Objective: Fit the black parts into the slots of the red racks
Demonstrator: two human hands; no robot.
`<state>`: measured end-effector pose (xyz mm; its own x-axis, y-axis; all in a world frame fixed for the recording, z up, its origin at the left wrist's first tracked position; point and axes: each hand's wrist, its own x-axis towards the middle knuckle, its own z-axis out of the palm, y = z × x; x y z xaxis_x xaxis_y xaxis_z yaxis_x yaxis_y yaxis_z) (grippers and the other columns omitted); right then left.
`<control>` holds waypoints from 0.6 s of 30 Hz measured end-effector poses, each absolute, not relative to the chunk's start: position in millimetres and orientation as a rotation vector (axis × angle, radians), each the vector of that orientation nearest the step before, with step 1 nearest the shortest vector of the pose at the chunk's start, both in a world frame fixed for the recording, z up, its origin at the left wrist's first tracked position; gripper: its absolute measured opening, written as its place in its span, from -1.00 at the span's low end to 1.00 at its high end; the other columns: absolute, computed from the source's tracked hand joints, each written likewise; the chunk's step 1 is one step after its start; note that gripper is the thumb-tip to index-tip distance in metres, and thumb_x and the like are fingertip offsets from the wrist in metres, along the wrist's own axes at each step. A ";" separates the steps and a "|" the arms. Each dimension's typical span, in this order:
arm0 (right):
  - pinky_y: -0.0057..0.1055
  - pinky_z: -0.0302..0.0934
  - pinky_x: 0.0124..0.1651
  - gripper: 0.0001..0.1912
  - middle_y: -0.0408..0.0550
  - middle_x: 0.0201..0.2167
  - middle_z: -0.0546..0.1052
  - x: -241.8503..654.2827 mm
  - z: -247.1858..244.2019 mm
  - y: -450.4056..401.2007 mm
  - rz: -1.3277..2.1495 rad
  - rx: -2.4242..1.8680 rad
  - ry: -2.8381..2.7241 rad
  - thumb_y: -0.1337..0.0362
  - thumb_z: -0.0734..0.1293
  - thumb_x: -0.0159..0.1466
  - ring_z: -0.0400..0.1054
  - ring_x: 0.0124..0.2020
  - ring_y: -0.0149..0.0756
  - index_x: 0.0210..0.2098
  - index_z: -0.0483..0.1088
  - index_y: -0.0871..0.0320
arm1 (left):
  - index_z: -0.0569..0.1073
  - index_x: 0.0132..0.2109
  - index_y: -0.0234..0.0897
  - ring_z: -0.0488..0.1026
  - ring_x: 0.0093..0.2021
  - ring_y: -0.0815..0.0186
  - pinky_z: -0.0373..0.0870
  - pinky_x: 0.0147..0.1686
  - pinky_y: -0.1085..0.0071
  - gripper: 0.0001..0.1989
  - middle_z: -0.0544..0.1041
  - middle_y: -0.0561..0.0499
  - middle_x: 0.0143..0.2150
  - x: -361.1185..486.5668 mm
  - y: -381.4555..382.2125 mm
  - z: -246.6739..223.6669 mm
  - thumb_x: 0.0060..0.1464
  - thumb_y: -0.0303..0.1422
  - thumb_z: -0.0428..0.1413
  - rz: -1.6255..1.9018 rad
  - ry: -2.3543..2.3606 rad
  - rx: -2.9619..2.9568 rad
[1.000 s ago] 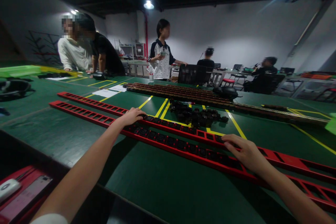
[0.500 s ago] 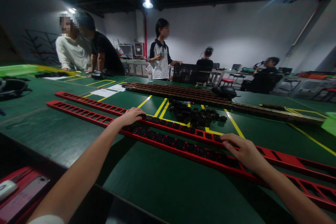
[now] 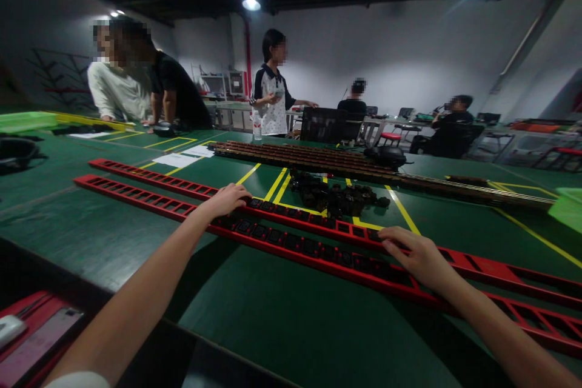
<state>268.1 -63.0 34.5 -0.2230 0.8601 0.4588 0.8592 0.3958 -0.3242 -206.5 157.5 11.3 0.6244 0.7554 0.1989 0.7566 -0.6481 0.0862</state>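
Observation:
Two long red slotted frames lie side by side on the green table, a front frame (image 3: 282, 247) and a rear frame (image 3: 150, 177). Square black parts (image 3: 310, 247) fill the middle slots of the front one, and more sit in the rear one. My left hand (image 3: 230, 199) rests on the rear frame at the left end of its black parts, fingers together; what they hold, if anything, is hidden. On the same frame further right, the fingers of my right hand (image 3: 416, 253) close at a black part (image 3: 373, 235) in a slot.
Beyond the frames lies a heap of black parts (image 3: 339, 197). Long dark brown strips (image 3: 291, 156) stretch behind it. Paper sheets (image 3: 175, 159), a bottle (image 3: 257, 127) and a green bin (image 3: 568, 209) are on the table. Several people are across the room; a phone (image 3: 43, 342) is at lower left.
The view has shifted slightly, moving the scene a little to the left. Both hands stay at the same places on the rear frame. At the far left, the person in black leans further left.

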 end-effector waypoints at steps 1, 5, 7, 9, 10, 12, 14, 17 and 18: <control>-0.15 0.42 -0.06 -0.76 0.00 -0.19 0.61 268.3 34.3 -62.9 0.001 -1.463 -2.081 0.13 0.22 0.30 0.51 -0.16 -0.13 -0.22 0.49 0.05 | 0.49 0.07 -0.10 0.31 0.07 0.11 0.23 0.11 0.21 -0.69 0.45 -0.06 0.08 -206.4 157.5 11.1 0.22 -0.31 0.01 -0.341 -1.319 -2.824; -0.16 0.42 -0.07 -0.76 0.00 -0.18 0.60 269.3 32.5 -62.4 0.003 -1.465 -2.081 0.14 0.22 0.31 0.51 -0.16 -0.14 -0.21 0.49 0.06 | 0.49 0.07 -0.11 0.32 0.06 0.11 0.23 0.12 0.20 -0.67 0.45 -0.07 0.07 -207.3 159.4 9.8 0.19 -0.28 0.04 -0.342 -1.322 -2.838; -0.17 0.42 -0.05 -0.76 -0.01 -0.18 0.60 269.7 31.5 -62.2 0.010 -1.460 -2.085 0.14 0.22 0.31 0.51 -0.15 -0.14 -0.20 0.49 0.06 | 0.49 0.07 -0.13 0.32 0.06 0.10 0.24 0.11 0.21 -0.67 0.45 -0.08 0.06 -207.4 161.6 10.0 0.17 -0.28 0.06 -0.341 -1.342 -2.839; -0.17 0.41 -0.05 -0.76 -0.01 -0.18 0.60 269.7 30.6 -62.1 0.013 -1.455 -2.087 0.14 0.23 0.31 0.51 -0.15 -0.15 -0.20 0.49 0.06 | 0.51 0.05 -0.13 0.34 0.06 0.10 0.26 0.11 0.22 -0.67 0.46 -0.08 0.04 -206.9 164.7 11.6 0.15 -0.29 0.08 -0.333 -1.367 -2.838; -0.18 0.41 -0.05 -0.76 -0.02 -0.19 0.60 269.6 30.4 -62.2 0.012 -1.454 -2.089 0.13 0.23 0.31 0.51 -0.15 -0.15 -0.20 0.49 0.06 | 0.52 0.04 -0.11 0.34 0.05 0.11 0.27 0.10 0.22 -0.68 0.47 -0.07 0.03 -206.5 166.3 12.9 0.13 -0.29 0.10 -0.318 -1.377 -2.838; -0.19 0.41 -0.06 -0.76 -0.02 -0.19 0.60 269.0 30.5 -62.5 0.010 -1.457 -2.091 0.13 0.23 0.32 0.51 -0.15 -0.16 -0.20 0.49 0.06 | 0.53 0.01 -0.09 0.36 0.04 0.12 0.29 0.07 0.25 -0.68 0.48 -0.05 0.02 -205.8 168.9 15.6 0.10 -0.29 0.12 -0.275 -1.392 -2.837; -0.20 0.41 -0.06 -0.76 -0.02 -0.19 0.60 268.4 31.2 -62.9 0.004 -1.458 -2.090 0.14 0.22 0.32 0.51 -0.15 -0.16 -0.20 0.49 0.06 | 0.53 0.01 -0.09 0.38 0.03 0.13 0.30 0.05 0.27 -0.68 0.49 -0.03 0.02 -205.8 169.2 17.6 0.09 -0.30 0.13 -0.237 -1.396 -2.838; -0.20 0.42 -0.06 -0.75 -0.01 -0.18 0.60 268.3 32.1 -63.1 0.000 -1.456 -2.088 0.14 0.22 0.32 0.51 -0.15 -0.16 -0.20 0.50 0.07 | 0.53 0.03 -0.09 0.39 0.05 0.14 0.27 0.08 0.26 -0.68 0.50 -0.04 0.05 -206.7 164.1 17.3 0.13 -0.30 0.09 -0.247 -1.355 -2.838; -0.20 0.41 -0.06 -0.75 -0.01 -0.17 0.60 268.5 32.1 -63.1 0.000 -1.456 -2.089 0.14 0.22 0.32 0.51 -0.14 -0.16 -0.20 0.49 0.07 | 0.52 0.05 -0.09 0.39 0.07 0.13 0.25 0.10 0.23 -0.67 0.49 -0.04 0.08 -206.7 161.3 16.4 0.15 -0.29 0.08 -0.259 -1.335 -2.831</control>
<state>268.5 -63.1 32.1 -0.2305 0.8575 0.4601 0.8576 0.4024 -0.3203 -206.7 161.3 16.4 0.6247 0.7664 0.1494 0.7666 -0.6383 0.0693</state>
